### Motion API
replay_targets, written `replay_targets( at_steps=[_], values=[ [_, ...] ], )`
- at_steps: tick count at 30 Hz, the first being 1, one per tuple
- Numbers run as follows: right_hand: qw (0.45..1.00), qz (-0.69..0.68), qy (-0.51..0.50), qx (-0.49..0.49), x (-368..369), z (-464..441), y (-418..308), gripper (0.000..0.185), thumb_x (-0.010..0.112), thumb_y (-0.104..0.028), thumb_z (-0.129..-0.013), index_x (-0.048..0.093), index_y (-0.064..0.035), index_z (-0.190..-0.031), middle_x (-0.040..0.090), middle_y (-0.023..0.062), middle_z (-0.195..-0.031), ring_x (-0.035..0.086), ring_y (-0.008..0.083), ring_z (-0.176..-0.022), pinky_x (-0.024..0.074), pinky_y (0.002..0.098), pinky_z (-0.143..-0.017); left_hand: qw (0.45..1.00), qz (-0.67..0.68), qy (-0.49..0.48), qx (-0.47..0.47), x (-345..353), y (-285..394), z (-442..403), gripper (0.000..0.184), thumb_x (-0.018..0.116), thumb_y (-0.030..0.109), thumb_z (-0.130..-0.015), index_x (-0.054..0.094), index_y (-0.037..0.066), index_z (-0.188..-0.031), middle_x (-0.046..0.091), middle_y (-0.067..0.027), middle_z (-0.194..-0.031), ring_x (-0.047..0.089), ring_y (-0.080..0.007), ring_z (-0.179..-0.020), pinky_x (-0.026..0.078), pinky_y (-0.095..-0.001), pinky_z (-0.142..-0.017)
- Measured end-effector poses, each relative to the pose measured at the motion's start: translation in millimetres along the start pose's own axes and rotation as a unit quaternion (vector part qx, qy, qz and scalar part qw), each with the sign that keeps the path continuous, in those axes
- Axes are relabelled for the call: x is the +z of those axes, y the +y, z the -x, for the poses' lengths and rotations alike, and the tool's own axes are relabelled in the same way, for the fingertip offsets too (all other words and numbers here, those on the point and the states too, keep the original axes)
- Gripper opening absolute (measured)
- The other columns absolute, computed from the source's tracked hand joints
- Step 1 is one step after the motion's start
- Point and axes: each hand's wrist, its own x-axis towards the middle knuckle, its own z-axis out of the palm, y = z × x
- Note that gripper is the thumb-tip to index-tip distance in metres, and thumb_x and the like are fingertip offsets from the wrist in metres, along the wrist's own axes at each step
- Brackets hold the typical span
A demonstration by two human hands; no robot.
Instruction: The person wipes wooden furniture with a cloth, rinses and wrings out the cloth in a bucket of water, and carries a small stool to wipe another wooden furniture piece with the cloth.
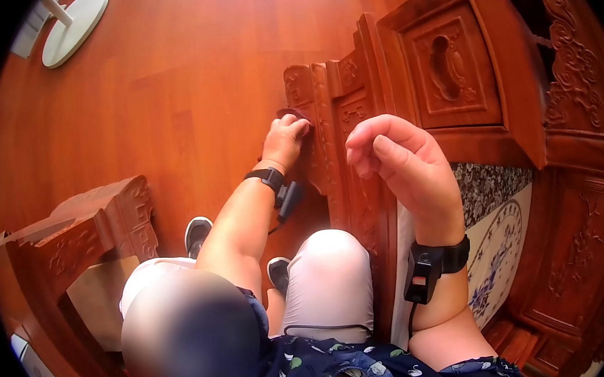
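My left hand [286,141] reaches forward and is closed on a dark red cloth [294,113]. Only a small part of the cloth shows beyond the fingers; it lies against the carved front edge of a reddish-brown wooden seat [321,104]. My right hand [408,168] hangs in the air over the seat, in front of its drawer box. Its fingers are loosely bent, with a gap to the thumb and nothing seen between them. A black strap with a small device circles each wrist.
Right of my hands stands a box with a carved drawer front [449,68]. A patterned cushion [498,257] lies on the seat. Another carved wooden piece [80,236] stands at the left. A pale round base [76,29] rests on the wooden floor [198,68].
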Motion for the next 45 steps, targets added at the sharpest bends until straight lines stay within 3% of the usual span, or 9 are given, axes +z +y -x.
replay_targets(
  at_steps=[7,9,11,15,24,34,41,43,45],
  values=[
    [1.0,-0.003,0.01,0.003,1,0,0,0.017,0.051,-0.012,-0.088,0.059,0.0017,-0.096,0.059,0.004,-0.084,0.052,0.0073,-0.077,0.0426,0.0202,-0.072,0.998,0.028,0.048,-0.026,17,-24,2,0.026,0.056,0.004,-0.076,0.063,0.018,-0.097,0.057,-0.0056,-0.096,0.051,-0.0301,-0.09,0.045,-0.0362,-0.08],
    [1.0,0.004,0.006,-0.001,1,1,0,0.017,0.051,-0.011,-0.089,0.058,0.002,-0.096,0.059,0.0042,-0.084,0.052,0.0077,-0.076,0.0428,0.0212,-0.072,0.983,0.049,0.056,-0.166,18,-37,7,0.02,0.057,0.007,-0.077,0.065,0.017,-0.092,0.058,-0.0067,-0.093,0.052,-0.0302,-0.09,0.046,-0.0366,-0.079],
    [1.0,0.011,0.007,0.0,1,0,-1,0.018,0.05,-0.012,-0.089,0.058,0.0022,-0.096,0.059,0.0043,-0.084,0.053,0.0079,-0.077,0.0428,0.0215,-0.072,0.979,0.083,0.075,-0.171,21,-37,11,0.016,0.059,0.009,-0.077,0.066,0.017,-0.09,0.058,-0.0078,-0.092,0.053,-0.0308,-0.09,0.046,-0.0368,-0.078],
    [1.0,0.03,0.004,-0.006,0,0,1,0.018,0.05,-0.013,-0.089,0.058,0.0024,-0.096,0.06,0.0044,-0.085,0.052,0.0082,-0.077,0.0425,0.0216,-0.072,0.993,0.081,0.08,-0.014,14,-7,9,0.027,0.059,0.004,-0.075,0.064,0.018,-0.098,0.056,-0.0054,-0.1,0.05,-0.0292,-0.094,0.045,-0.0354,-0.082],
    [1.0,0.019,-0.003,-0.004,0,0,1,0.018,0.05,-0.013,-0.089,0.058,0.0016,-0.097,0.059,0.0041,-0.085,0.052,0.0082,-0.077,0.0422,0.0214,-0.073,1.0,0.002,0.023,-0.022,16,-14,12,0.04,0.06,0.002,-0.07,0.062,0.02,-0.106,0.055,-0.0054,-0.106,0.049,-0.029,-0.099,0.043,-0.0354,-0.088],
    [0.999,0.035,-0.006,-0.005,-1,1,1,0.019,0.05,-0.014,-0.089,0.059,0.001,-0.098,0.059,0.0035,-0.086,0.052,0.0077,-0.078,0.0413,0.0205,-0.073,0.98,0.072,0.125,-0.133,31,10,11,0.036,0.061,-0.001,-0.065,0.064,0.017,-0.097,0.057,-0.0051,-0.101,0.051,-0.0296,-0.095,0.045,-0.0354,-0.083],
    [0.998,0.064,-0.015,-0.008,0,1,2,0.019,0.047,-0.013,-0.089,0.057,0.001,-0.098,0.058,0.005,-0.088,0.051,0.009,-0.078,0.0411,0.0214,-0.071,0.993,0.049,0.104,0.003,16,3,17,0.028,0.062,0.001,-0.066,0.062,0.013,-0.091,0.057,-0.0057,-0.101,0.052,-0.0284,-0.096,0.045,-0.0348,-0.082],
    [0.997,0.079,-0.019,-0.01,-1,1,2,0.019,0.045,-0.012,-0.09,0.056,0.0012,-0.099,0.057,0.0067,-0.09,0.051,0.0104,-0.079,0.0412,0.0224,-0.07,0.993,0.112,0.047,-0.007,8,-5,15,0.024,0.062,0.004,-0.068,0.063,0.012,-0.09,0.059,-0.0074,-0.095,0.056,-0.0288,-0.089,0.047,-0.0353,-0.079],
    [0.997,0.077,-0.027,-0.009,-2,1,2,0.019,0.045,-0.012,-0.09,0.056,0.001,-0.099,0.057,0.0067,-0.09,0.051,0.0104,-0.079,0.0413,0.0221,-0.07,0.981,0.11,0.083,-0.14,11,-16,10,0.021,0.062,0.009,-0.07,0.064,0.01,-0.091,0.06,-0.0116,-0.093,0.059,-0.0289,-0.084,0.048,-0.0353,-0.076]
  ],
)
